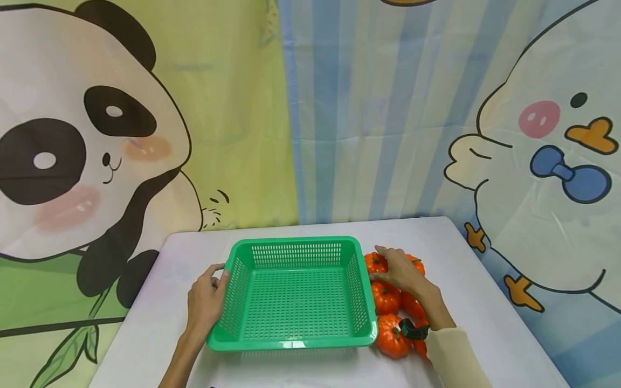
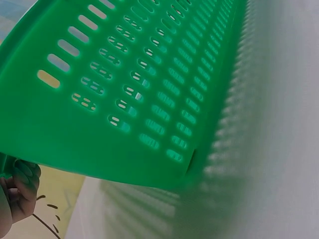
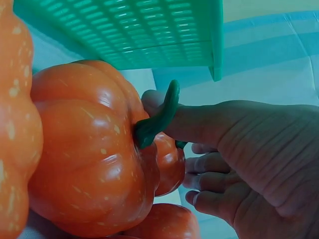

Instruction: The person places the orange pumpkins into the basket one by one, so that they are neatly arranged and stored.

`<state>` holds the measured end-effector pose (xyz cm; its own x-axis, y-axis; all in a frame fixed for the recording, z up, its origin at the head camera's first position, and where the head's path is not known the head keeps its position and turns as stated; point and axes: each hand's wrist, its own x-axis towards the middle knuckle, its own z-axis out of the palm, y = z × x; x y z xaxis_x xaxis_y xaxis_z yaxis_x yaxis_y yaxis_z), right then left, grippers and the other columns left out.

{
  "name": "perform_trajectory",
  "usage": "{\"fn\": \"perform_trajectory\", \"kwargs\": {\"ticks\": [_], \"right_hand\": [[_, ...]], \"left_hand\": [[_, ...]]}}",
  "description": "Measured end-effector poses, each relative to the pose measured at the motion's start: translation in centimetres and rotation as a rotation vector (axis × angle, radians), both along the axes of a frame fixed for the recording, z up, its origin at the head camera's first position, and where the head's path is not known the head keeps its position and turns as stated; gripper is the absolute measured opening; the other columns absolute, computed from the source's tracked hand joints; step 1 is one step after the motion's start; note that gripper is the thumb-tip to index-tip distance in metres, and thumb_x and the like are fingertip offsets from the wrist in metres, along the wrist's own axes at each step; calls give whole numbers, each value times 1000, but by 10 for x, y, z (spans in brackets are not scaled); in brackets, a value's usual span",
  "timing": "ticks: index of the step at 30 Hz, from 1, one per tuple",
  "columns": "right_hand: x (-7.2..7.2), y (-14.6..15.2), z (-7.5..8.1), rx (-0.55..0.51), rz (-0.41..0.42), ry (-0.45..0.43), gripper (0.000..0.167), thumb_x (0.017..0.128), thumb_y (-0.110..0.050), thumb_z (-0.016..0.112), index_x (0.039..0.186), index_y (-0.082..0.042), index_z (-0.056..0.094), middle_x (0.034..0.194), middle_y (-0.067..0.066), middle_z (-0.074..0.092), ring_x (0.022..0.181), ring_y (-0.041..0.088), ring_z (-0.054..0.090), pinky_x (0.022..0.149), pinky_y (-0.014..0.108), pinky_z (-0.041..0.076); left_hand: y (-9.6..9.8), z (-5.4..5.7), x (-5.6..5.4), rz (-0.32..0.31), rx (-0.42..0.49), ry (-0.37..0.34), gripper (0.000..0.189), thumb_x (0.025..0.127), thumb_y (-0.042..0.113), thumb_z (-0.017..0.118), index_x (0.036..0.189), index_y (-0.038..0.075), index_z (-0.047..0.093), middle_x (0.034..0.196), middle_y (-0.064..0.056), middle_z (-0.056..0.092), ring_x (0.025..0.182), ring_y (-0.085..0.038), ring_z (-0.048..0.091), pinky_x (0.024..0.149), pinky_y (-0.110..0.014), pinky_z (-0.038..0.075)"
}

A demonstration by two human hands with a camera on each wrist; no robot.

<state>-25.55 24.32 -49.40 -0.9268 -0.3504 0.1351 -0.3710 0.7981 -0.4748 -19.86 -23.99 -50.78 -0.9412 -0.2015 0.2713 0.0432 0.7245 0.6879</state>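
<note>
A green plastic basket with slotted walls sits on the white table, nothing inside it. At its left rim, my left hand grips the edge; in the left wrist view the curled fingers show at the rim's corner. My right hand reaches over the orange toy pumpkins beside the basket's right wall. Its thumb and fingers are spread about the back pumpkin; whether they touch it is unclear. In the right wrist view, a nearer pumpkin with a green stem partly hides that pumpkin and the thumb.
Several pumpkins crowd along the basket's right side, including a middle one and a front one. The right forearm covers part of them. Behind the white table hangs a curtain with a panda and a white bird.
</note>
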Motion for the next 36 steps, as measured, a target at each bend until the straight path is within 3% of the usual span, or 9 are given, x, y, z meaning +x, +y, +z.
{"fn": "perform_trajectory", "kwargs": {"ticks": [16, 28, 36], "right_hand": [[-6, 0, -4, 2, 3, -34, 78, 91, -23, 91, 149, 15, 56, 132, 28, 74, 114, 39, 74, 101, 57, 60], [-6, 0, -6, -6, 6, -45, 69, 92, -18, 90, 147, 11, 61, 129, 22, 75, 115, 38, 71, 104, 59, 58], [-7, 0, -7, -24, 2, -54, 70, 93, -18, 88, 149, 12, 59, 136, 27, 72, 122, 44, 68, 108, 63, 54]], "left_hand": [[-1, -1, -1, -10, 22, 3, 40, 114, 27, 58, 140, -2, 68, 59, -3, 61, 54, -14, 54, 52, -30, 38], [0, -1, 0, -11, 37, -1, 40, 114, 27, 59, 141, -2, 67, 61, -4, 63, 54, -14, 55, 52, -30, 40], [1, 0, 0, -8, 41, -9, 40, 115, 27, 58, 141, -2, 67, 62, -5, 63, 54, -14, 54, 52, -30, 40]]}}
